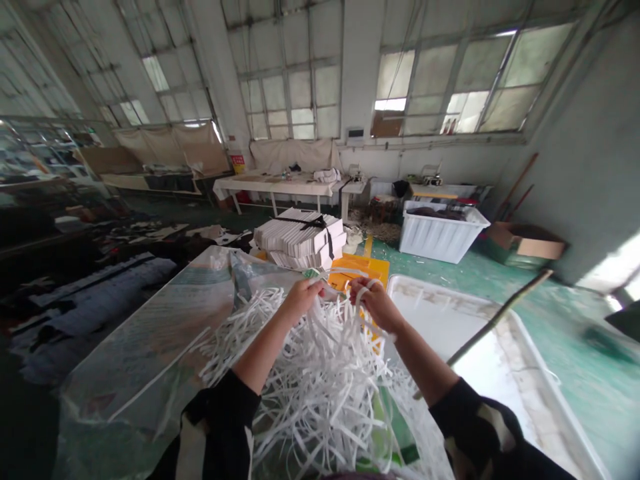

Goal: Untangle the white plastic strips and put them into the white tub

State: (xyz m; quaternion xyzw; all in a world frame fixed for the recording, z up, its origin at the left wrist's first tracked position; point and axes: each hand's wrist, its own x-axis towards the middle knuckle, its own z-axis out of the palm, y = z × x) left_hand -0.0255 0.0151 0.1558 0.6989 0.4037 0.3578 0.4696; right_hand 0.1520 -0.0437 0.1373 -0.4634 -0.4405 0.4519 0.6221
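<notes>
- White paper strips [325, 380]: a loose, tangled heap in the near centre. Its top is lifted into a tuft at the far end, between the two hands. The heap lies below and nearward of the hands, running along the forearms. It has no single long axis, though most strips hang near-to-far.
- Left hand [300, 298]: fingers closed around the left side of the tuft, knuckles facing the camera. How tightly it grips cannot be told.
- Right hand [373, 298]: fingers curled shut on the right side of the same tuft, with a few strips looped over them. The two hands are level and close together, almost touching, and neither is clearly nearer to the heap.
- Clear plastic sheet [150, 333]: lies under the heap and spreads left of it. It is crumpled, and strips spill onto its right part.
- Orange box [373, 268]: just beyond the hands and partly hidden by them.
- White tray [450, 313]: right of the heap, shallow, with its bare floor showing.
- Thin stick [500, 313]: slants across the tray from near-left to far-right.
- Strapped white bundle [300, 237]: beyond the sheet, tied with a black band.
- White tub [440, 233]: farther right, on the green floor.
- Long table [280, 183]: stands against the far wall under the windows.
</notes>
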